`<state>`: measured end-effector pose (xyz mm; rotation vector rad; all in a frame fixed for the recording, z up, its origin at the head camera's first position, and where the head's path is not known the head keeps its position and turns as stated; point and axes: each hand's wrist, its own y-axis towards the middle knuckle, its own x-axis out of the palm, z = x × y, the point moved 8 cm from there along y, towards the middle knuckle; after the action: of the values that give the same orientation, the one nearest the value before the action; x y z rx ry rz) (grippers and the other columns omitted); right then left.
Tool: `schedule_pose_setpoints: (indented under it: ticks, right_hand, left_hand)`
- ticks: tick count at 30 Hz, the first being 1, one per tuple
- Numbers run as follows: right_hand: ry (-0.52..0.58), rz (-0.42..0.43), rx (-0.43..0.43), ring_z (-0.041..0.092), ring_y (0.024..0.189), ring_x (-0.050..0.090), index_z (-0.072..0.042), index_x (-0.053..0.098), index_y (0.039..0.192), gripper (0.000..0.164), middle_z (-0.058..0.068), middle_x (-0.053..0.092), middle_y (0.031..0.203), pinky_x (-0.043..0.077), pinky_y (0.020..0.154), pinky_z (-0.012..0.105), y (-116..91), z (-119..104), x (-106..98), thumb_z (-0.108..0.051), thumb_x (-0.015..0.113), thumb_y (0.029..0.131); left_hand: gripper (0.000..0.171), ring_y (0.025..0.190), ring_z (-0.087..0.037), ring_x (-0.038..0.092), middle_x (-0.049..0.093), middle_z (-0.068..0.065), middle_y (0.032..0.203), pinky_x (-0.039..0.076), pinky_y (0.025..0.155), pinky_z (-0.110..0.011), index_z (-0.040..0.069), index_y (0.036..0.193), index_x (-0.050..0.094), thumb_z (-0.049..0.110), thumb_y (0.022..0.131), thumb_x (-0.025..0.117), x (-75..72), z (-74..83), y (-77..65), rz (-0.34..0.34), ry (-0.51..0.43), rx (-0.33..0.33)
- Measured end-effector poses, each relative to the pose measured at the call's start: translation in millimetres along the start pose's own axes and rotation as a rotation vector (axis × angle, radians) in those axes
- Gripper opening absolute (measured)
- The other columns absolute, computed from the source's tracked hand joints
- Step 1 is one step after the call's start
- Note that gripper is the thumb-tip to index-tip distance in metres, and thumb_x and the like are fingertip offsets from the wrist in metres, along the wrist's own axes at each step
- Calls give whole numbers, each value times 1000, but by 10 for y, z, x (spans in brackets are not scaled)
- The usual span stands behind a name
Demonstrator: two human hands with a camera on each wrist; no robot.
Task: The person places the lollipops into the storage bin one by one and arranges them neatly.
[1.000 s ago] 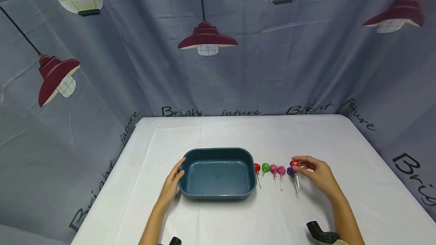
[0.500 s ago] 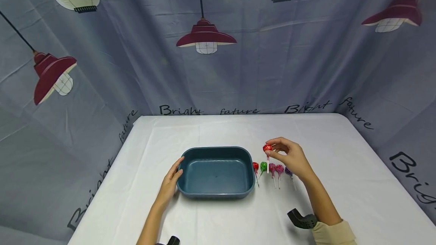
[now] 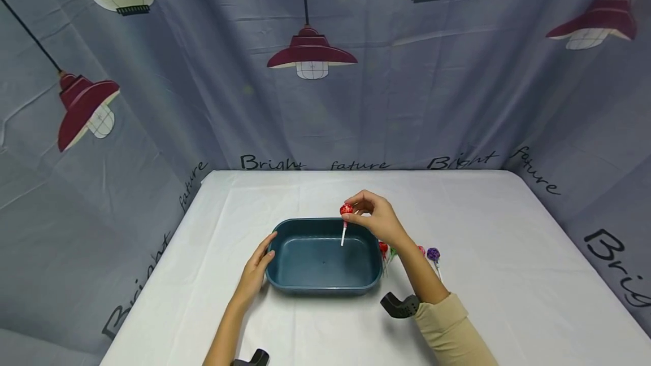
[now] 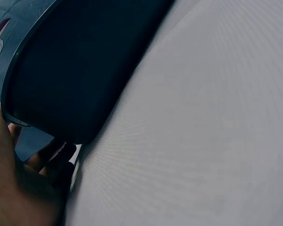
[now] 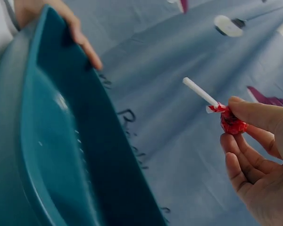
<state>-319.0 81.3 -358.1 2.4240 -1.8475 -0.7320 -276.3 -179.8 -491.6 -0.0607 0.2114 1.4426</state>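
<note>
In the head view a dark teal rectangular bin (image 3: 305, 288) sits on the white table, its inside bare. My left hand (image 3: 251, 277) rests against the bin's left side, fingertips and thumb touching the rim. My right hand (image 3: 378, 220) pinches a red-wrapped lollipop (image 3: 346, 209) by its candy head between thumb and fingers. It hangs above the bin's right back part, white stick pointing down. The right wrist view also shows this lollipop (image 5: 232, 123) apart from the bin wall (image 5: 33, 155). In the left wrist view, fingers (image 4: 49, 155) lie beside the bin's dark end.
Right of the bin lies a row of lollipops: red (image 3: 383, 248), green (image 3: 393, 252), pink (image 3: 421, 249) and purple (image 3: 433, 254). My right forearm partly hides the row. A grey lamp-print curtain (image 3: 386, 100) hangs behind the white table (image 3: 508, 230).
My right hand has lifted the red lollipop from beside the purple one and carried it left, over the bin. The left hand has stayed at the bin's left side.
</note>
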Motion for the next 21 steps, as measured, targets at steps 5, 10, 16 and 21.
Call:
schedule_pose_setpoints:
  ticks: [5, 10, 16, 21]
  right_hand:
    - [-2, -78, -31, 33, 79, 59, 7, 61, 99, 26, 22, 62, 92, 50, 67, 28, 110, 42, 303, -3, 72, 78]
    - [-21, -135, -37, 30, 77, 61, 5, 61, 98, 27, 19, 63, 89, 50, 64, 25, 250, 280, 602, -3, 74, 76]
    - [-66, -232, -60, 18, 75, 62, -3, 62, 94, 24, 9, 65, 86, 52, 66, 24, 370, 451, 951, -10, 76, 75]
    - [-104, -293, -60, 13, 73, 61, -4, 63, 91, 23, 6, 65, 83, 52, 64, 23, 400, 548, 1181, -11, 77, 74]
  left_hand:
    - [44, 137, -28, 16, 22, -7, 150, 19, 108, -46, 17, 143, 35, 22, 100, 42, -11, -6, 2, 1, 8, -1]
    - [45, 137, -27, 16, 22, -6, 150, 19, 109, -45, 19, 144, 35, 24, 100, 42, -9, -23, 3, 0, 7, -12]
    - [45, 137, -27, 17, 23, -7, 150, 19, 109, -45, 18, 143, 35, 24, 99, 43, -14, -20, -4, 9, 15, -12]
    - [45, 136, -29, 18, 24, -7, 149, 19, 108, -47, 17, 143, 35, 23, 99, 43, -10, 2, -1, 10, 25, -9]
